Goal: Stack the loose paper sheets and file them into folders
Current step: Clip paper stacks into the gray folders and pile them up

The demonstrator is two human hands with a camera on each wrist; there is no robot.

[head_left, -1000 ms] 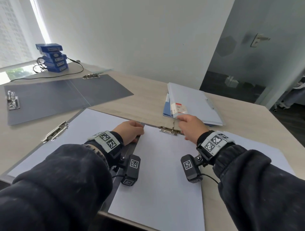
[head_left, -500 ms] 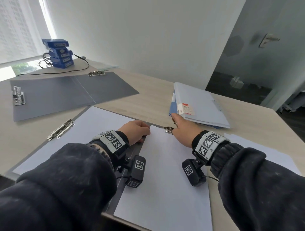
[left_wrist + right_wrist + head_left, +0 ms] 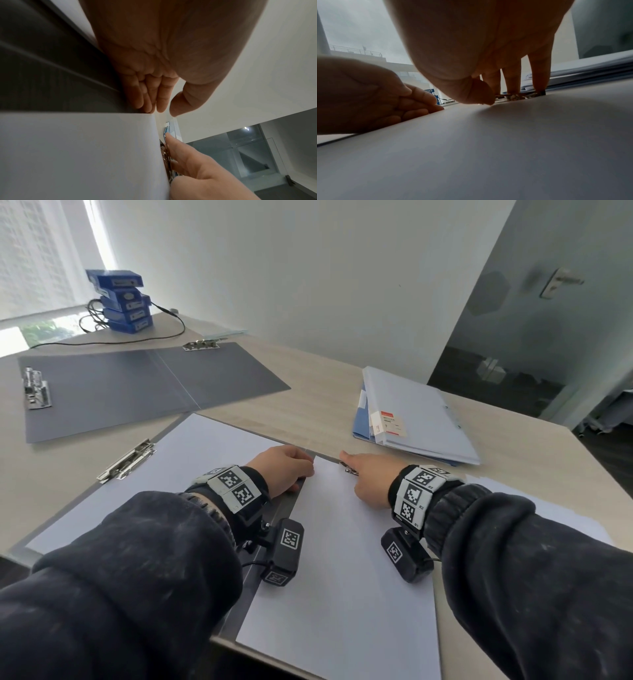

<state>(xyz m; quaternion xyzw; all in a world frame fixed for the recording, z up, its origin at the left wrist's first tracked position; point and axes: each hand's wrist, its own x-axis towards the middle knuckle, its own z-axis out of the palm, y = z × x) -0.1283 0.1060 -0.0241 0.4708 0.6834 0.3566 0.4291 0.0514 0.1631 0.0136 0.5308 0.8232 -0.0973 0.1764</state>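
An open grey folder [image 3: 287,508] lies in front of me with white sheets on both halves. My left hand [image 3: 301,463] rests at the top left corner of the right-hand paper stack [image 3: 342,559], beside the spine. Its straight fingers [image 3: 159,106] touch the paper's edge. My right hand [image 3: 352,463] lies on the metal clip [image 3: 350,470] at the top of that stack. Its fingers [image 3: 511,81] reach straight down onto the clip [image 3: 513,96], and its thumb tip touches the paper [image 3: 488,148] just in front of it. The hand hides most of the clip.
A second open dark grey folder [image 3: 137,385] lies at the back left. Behind it stand stacked blue boxes [image 3: 120,301] with a cable. Light blue folders [image 3: 418,412] are piled to the right of my right hand. A loose sheet [image 3: 513,491] lies under my right forearm.
My right hand has drawn back from beyond the clip and turned, so its fingers now lie on the clip. My left hand has stayed at the paper's corner.
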